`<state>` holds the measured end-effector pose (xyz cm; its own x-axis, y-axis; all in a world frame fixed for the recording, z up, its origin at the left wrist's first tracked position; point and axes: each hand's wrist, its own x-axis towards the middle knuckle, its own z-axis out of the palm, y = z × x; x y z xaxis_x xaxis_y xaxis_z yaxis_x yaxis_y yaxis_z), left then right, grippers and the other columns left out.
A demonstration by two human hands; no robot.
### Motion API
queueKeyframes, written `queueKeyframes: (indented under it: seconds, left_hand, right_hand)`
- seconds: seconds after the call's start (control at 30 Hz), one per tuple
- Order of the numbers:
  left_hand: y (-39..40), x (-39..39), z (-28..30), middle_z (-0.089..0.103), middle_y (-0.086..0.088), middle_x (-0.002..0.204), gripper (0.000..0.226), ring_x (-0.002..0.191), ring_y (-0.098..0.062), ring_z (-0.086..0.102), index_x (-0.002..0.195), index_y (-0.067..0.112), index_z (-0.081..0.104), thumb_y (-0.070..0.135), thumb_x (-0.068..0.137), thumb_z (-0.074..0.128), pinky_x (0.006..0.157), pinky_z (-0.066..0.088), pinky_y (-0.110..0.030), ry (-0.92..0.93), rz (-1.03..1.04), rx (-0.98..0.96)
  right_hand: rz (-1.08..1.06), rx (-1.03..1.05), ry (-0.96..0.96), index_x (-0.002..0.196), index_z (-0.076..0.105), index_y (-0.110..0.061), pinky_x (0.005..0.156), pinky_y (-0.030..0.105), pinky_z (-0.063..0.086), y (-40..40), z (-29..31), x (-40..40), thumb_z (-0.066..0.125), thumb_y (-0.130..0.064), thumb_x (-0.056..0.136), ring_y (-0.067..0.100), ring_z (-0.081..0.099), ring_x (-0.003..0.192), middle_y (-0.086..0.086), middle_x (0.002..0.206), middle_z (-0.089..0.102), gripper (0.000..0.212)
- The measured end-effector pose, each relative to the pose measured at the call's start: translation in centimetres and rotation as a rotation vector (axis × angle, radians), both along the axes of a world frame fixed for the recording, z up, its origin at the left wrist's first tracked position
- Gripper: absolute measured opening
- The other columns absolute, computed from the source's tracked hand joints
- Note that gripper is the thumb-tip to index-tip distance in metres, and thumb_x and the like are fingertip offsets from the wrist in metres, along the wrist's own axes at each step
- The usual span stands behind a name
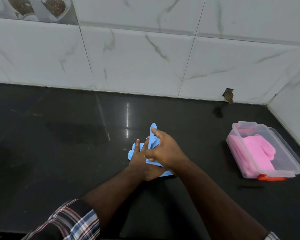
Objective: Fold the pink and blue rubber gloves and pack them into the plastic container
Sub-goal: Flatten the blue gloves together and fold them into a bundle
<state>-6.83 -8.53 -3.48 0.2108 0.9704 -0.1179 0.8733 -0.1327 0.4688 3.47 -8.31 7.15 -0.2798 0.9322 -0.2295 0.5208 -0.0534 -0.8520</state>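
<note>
A blue rubber glove lies on the black counter at the middle of the view, partly folded. My left hand presses flat on its lower part, fingers spread. My right hand pinches the glove's far part and holds it lifted upright above the rest. Off to the right stands the clear plastic container, open, with a pink rubber glove lying folded inside it. Much of the blue glove is hidden under my hands.
The black counter meets a white marble-tiled wall at the back and on the right. A red latch sticks out at the container's near end. A chipped hole sits at the wall's base.
</note>
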Motion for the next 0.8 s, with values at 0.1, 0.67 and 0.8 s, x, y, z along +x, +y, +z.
queueKeyframes:
  seconds: [0.1, 0.67, 0.8]
  left_hand:
    - [0.8, -1.2, 0.5, 0.035, 0.0, 0.16, 0.062, 0.153, -0.023, 0.018, 0.154, 0.022, 0.035, 0.037, 0.095, 0.05, 0.126, 0.003, -0.042, -0.058, 0.001, 0.08]
    - [-1.2, -4.4, 4.1, 0.076, -0.02, 0.086, 0.03, 0.073, -0.027, 0.073, 0.102, 0.026, 0.077, 0.006, 0.086, 0.06, 0.065, 0.058, -0.035, -0.946, 0.405, -0.234]
    - [-1.2, -4.6, 3.1, 0.073, -0.026, 0.085, 0.021, 0.068, -0.03, 0.07, 0.098, 0.011, 0.074, -0.001, 0.086, 0.062, 0.062, 0.057, -0.045, -0.934, 0.46, -0.188]
  right_hand:
    - [-0.07, -0.001, 0.039, 0.145, 0.041, -0.015, 0.088, 0.041, 0.057, 0.3, -0.4, 0.5, 0.068, -0.018, 0.057, 0.024, 0.066, 0.1, 0.013, 0.123, 0.062, 0.092]
    - [0.188, 0.116, -0.223, 0.156, 0.014, -0.015, 0.094, 0.008, 0.029, -0.7, -4.2, -2.5, 0.071, -0.016, 0.084, 0.014, 0.039, 0.135, 0.004, 0.152, 0.029, 0.092]
    - [0.205, 0.155, -0.154, 0.152, 0.03, -0.017, 0.095, 0.007, 0.034, -0.8, -4.9, -1.9, 0.065, -0.012, 0.085, 0.012, 0.045, 0.13, 0.003, 0.147, 0.042, 0.076]
